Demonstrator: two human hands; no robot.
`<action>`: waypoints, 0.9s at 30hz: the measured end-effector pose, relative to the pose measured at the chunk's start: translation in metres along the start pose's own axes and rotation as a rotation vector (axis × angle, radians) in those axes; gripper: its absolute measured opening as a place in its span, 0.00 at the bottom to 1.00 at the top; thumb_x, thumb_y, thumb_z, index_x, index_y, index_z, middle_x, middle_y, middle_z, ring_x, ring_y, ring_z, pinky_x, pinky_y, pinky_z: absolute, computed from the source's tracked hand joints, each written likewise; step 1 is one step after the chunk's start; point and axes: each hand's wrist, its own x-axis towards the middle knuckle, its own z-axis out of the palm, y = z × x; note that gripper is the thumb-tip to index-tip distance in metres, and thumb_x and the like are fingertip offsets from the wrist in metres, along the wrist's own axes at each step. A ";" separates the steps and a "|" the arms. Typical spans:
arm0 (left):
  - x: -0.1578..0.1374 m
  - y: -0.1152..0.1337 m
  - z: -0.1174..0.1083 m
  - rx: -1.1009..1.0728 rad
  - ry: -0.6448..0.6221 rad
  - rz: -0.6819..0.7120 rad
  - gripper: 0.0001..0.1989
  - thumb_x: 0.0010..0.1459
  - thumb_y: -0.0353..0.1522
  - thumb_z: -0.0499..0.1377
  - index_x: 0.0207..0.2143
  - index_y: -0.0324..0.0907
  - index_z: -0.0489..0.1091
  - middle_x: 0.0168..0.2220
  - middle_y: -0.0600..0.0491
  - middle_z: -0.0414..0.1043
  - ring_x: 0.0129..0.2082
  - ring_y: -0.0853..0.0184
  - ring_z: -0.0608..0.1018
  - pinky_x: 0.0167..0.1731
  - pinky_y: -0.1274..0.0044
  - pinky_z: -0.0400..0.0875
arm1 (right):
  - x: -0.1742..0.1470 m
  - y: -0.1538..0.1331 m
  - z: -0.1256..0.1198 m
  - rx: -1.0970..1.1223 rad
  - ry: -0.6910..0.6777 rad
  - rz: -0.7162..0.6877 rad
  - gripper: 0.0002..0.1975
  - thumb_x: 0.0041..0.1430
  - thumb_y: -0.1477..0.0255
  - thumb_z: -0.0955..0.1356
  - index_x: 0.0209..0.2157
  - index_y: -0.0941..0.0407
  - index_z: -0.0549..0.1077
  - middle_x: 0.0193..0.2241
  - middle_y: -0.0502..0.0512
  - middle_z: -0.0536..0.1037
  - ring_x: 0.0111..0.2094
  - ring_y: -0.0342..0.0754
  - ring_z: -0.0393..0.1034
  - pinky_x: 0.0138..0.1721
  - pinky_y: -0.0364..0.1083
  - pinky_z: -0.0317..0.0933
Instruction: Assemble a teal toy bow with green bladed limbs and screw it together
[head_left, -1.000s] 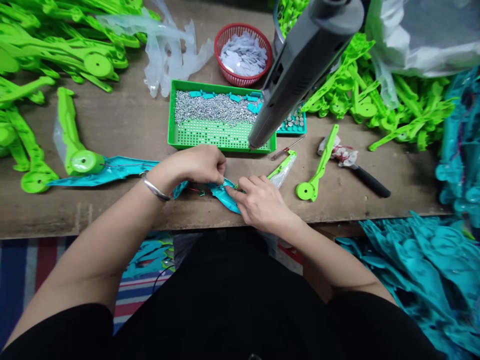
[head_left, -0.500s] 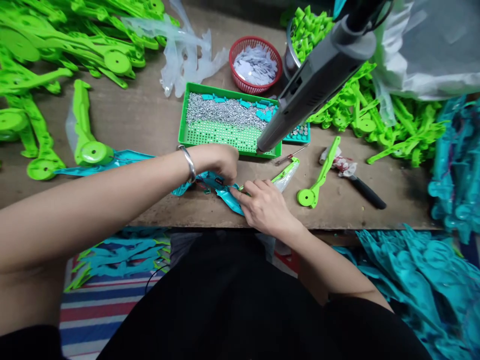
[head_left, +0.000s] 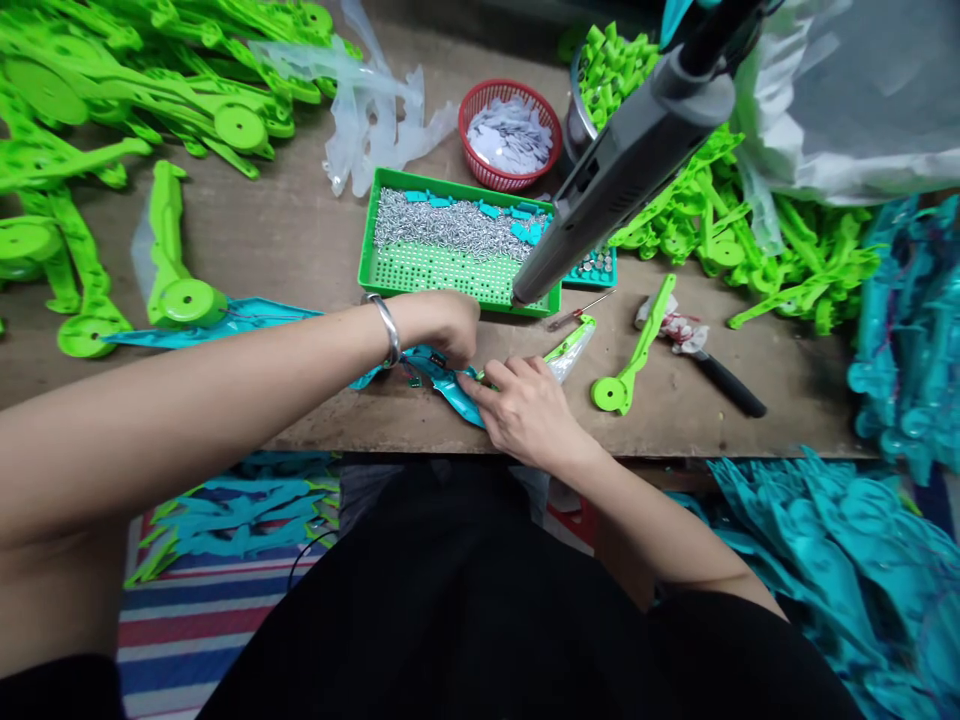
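Observation:
A teal plastic shell (head_left: 459, 398) lies at the table's front edge, with dark parts and wires inside its left portion. My left hand (head_left: 452, 325), a metal bangle at its wrist, bends down over that shell; its fingers are closed and their tips hidden, so what they pinch does not show. From the right my right hand (head_left: 525, 405) holds the shell, its thumb or finger pressed along the teal edge and the others curled over a green plastic arm (head_left: 570, 342). Beyond the hands stands a green tray (head_left: 465, 292) of small screws and several teal pieces.
A grey electric screwdriver (head_left: 622, 165) hangs over the tray. Right of my hands lie a small screwdriver (head_left: 579, 312), a loose green part (head_left: 634, 350) and a black-handled tool (head_left: 731, 385). A red basket (head_left: 465, 135) is behind. Green parts (head_left: 150, 75) pile left; teal shells (head_left: 862, 570) right.
Both hands stay on the teal shell in nearly the same pose. The whole view has shifted very slightly; nothing is visibly picked up or let go.

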 end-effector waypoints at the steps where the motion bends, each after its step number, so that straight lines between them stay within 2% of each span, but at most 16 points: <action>1: -0.002 0.001 -0.001 0.005 -0.003 -0.003 0.03 0.35 0.27 0.61 0.14 0.43 0.72 0.14 0.52 0.65 0.27 0.59 0.74 0.31 0.71 0.66 | 0.000 0.000 0.000 -0.005 -0.003 0.002 0.17 0.66 0.71 0.63 0.54 0.53 0.73 0.37 0.58 0.73 0.37 0.52 0.59 0.38 0.52 0.43; 6: -0.016 -0.001 0.001 -0.055 0.069 -0.011 0.06 0.37 0.28 0.60 0.22 0.43 0.76 0.21 0.50 0.74 0.27 0.60 0.76 0.30 0.73 0.66 | 0.000 -0.004 -0.003 0.011 -0.007 0.022 0.18 0.66 0.71 0.61 0.54 0.55 0.73 0.38 0.59 0.73 0.38 0.53 0.58 0.38 0.53 0.43; 9: -0.025 -0.009 0.012 -0.087 0.208 0.062 0.08 0.43 0.29 0.59 0.26 0.44 0.77 0.26 0.49 0.77 0.29 0.60 0.77 0.31 0.75 0.67 | -0.001 -0.006 -0.004 0.029 -0.002 0.029 0.19 0.67 0.70 0.61 0.56 0.56 0.72 0.38 0.60 0.72 0.38 0.54 0.58 0.37 0.53 0.44; 12: -0.038 -0.022 0.023 -0.127 0.337 0.174 0.13 0.50 0.29 0.55 0.35 0.45 0.78 0.36 0.49 0.80 0.35 0.61 0.79 0.35 0.75 0.67 | -0.003 -0.008 -0.004 0.043 0.005 0.041 0.20 0.67 0.68 0.60 0.56 0.57 0.71 0.39 0.61 0.72 0.38 0.55 0.59 0.38 0.53 0.45; 15: -0.060 -0.036 0.025 -0.278 0.390 0.190 0.15 0.56 0.34 0.54 0.42 0.47 0.78 0.34 0.53 0.81 0.31 0.63 0.79 0.33 0.75 0.67 | -0.003 -0.010 -0.003 0.055 0.018 0.049 0.19 0.67 0.68 0.60 0.55 0.57 0.72 0.40 0.62 0.73 0.39 0.55 0.60 0.38 0.53 0.46; 17: -0.077 -0.039 0.025 -0.409 0.518 0.131 0.15 0.59 0.37 0.54 0.44 0.46 0.77 0.31 0.54 0.80 0.27 0.65 0.78 0.29 0.75 0.67 | -0.003 -0.010 -0.004 0.075 0.029 0.051 0.20 0.66 0.69 0.61 0.55 0.58 0.72 0.39 0.62 0.74 0.38 0.55 0.62 0.39 0.53 0.47; 19: -0.093 -0.034 0.031 -0.503 0.758 0.060 0.14 0.62 0.37 0.54 0.45 0.46 0.76 0.34 0.55 0.81 0.28 0.66 0.78 0.30 0.75 0.69 | -0.004 -0.006 -0.006 0.133 0.035 0.052 0.20 0.64 0.71 0.61 0.55 0.60 0.71 0.39 0.61 0.75 0.38 0.54 0.64 0.40 0.53 0.50; 21: -0.102 -0.021 0.047 -0.510 0.980 0.044 0.13 0.65 0.37 0.53 0.46 0.44 0.74 0.41 0.54 0.80 0.34 0.65 0.80 0.36 0.74 0.72 | -0.009 0.003 -0.009 0.225 0.063 0.073 0.20 0.61 0.74 0.61 0.53 0.61 0.71 0.38 0.60 0.77 0.38 0.53 0.66 0.41 0.51 0.53; 22: -0.103 -0.014 0.058 -0.484 1.046 0.080 0.12 0.66 0.35 0.53 0.46 0.43 0.73 0.43 0.53 0.80 0.37 0.65 0.80 0.39 0.74 0.72 | -0.013 0.009 -0.011 0.270 0.096 0.100 0.20 0.60 0.76 0.61 0.52 0.61 0.71 0.38 0.59 0.77 0.38 0.52 0.67 0.42 0.50 0.54; 24: -0.099 0.000 0.085 -0.426 1.112 0.206 0.10 0.66 0.31 0.53 0.46 0.42 0.72 0.44 0.50 0.79 0.42 0.64 0.80 0.45 0.72 0.73 | -0.021 0.023 -0.014 0.327 0.193 0.180 0.20 0.57 0.79 0.61 0.51 0.62 0.70 0.40 0.59 0.79 0.40 0.51 0.69 0.45 0.49 0.56; 27: -0.080 0.015 0.122 -0.303 1.141 0.382 0.12 0.64 0.24 0.53 0.48 0.41 0.70 0.48 0.46 0.78 0.50 0.62 0.78 0.51 0.69 0.71 | -0.032 0.039 -0.014 0.326 0.283 0.267 0.24 0.54 0.80 0.61 0.54 0.62 0.66 0.42 0.57 0.80 0.41 0.51 0.71 0.47 0.49 0.58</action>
